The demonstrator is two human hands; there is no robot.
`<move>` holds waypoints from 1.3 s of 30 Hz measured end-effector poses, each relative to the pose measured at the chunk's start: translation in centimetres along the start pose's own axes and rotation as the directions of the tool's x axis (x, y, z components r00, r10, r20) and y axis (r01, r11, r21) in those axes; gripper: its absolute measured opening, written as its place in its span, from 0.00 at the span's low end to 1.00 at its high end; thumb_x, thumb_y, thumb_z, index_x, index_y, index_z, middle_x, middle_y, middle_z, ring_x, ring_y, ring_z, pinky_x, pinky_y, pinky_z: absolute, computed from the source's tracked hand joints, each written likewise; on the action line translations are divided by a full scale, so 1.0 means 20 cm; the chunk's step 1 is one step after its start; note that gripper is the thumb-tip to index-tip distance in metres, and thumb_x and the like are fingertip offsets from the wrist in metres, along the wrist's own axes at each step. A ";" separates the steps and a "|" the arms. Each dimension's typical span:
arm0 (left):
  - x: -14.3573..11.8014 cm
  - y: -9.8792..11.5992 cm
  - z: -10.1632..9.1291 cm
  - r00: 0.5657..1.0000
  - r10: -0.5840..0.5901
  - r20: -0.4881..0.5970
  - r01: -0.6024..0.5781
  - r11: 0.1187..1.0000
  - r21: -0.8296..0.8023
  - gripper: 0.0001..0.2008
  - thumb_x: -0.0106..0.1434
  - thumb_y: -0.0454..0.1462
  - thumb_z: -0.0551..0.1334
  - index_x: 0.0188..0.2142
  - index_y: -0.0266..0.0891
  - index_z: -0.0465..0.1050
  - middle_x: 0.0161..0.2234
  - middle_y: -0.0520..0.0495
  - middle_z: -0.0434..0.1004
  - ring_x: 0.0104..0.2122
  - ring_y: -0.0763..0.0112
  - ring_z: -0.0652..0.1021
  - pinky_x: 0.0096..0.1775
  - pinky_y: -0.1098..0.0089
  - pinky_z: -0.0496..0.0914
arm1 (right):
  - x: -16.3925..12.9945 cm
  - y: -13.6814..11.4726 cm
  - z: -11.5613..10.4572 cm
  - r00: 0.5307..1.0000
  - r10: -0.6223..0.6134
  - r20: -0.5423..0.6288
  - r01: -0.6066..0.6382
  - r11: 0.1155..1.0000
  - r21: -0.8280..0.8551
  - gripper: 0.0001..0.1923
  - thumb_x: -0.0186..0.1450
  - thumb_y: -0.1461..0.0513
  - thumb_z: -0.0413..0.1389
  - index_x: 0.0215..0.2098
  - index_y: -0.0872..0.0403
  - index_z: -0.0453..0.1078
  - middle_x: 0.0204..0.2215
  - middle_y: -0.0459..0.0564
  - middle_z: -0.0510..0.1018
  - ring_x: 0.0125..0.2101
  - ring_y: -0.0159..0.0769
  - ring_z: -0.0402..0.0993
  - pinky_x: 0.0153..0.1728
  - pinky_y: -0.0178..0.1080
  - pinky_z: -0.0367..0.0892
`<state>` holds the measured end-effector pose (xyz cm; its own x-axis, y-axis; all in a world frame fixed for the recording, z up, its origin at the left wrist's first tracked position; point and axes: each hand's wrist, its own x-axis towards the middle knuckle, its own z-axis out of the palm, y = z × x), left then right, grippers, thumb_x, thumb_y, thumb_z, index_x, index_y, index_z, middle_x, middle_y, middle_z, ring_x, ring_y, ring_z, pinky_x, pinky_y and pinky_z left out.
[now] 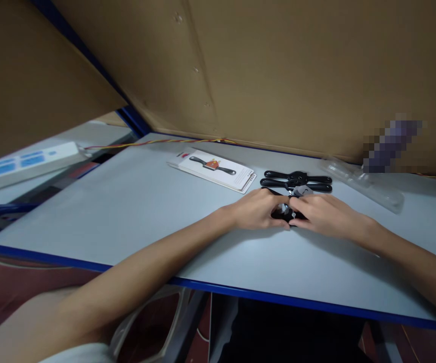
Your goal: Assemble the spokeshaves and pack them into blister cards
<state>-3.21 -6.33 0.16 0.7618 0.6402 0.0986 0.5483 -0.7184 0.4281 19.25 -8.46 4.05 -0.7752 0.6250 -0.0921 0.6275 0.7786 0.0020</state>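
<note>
A small black tool [288, 214] with a metal part lies flat on the table, mostly hidden.

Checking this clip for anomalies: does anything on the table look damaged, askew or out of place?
Nothing looks damaged or spilled. Both hands, left hand and right hand, meet over a small black tool. Two more black tools lie side by side behind; the printed card and clear plastic shell lie apart on the table.

Quantities on the table [127, 222]: three black two-handled tools [296, 177], one held under two hands; one printed card [213, 170]; one clear plastic blister shell [369, 185].
</note>
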 end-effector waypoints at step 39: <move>0.00 0.02 -0.02 0.993 -0.098 0.069 0.101 0.994 -0.047 0.24 0.65 0.51 0.70 0.52 0.38 0.73 0.23 0.56 0.70 0.22 0.70 0.69 0.31 0.67 0.57 | 0.00 -0.03 0.00 0.997 0.077 0.008 -0.077 0.997 0.023 0.13 0.76 0.64 0.50 0.43 0.57 0.77 0.37 0.54 0.85 0.30 0.36 0.73 0.29 0.42 0.47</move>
<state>-3.19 -6.54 0.62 0.7266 0.6871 -0.0064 0.6060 -0.6364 0.4772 18.85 -8.83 4.11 -0.7241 0.6825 -0.0993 0.6868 0.7267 -0.0138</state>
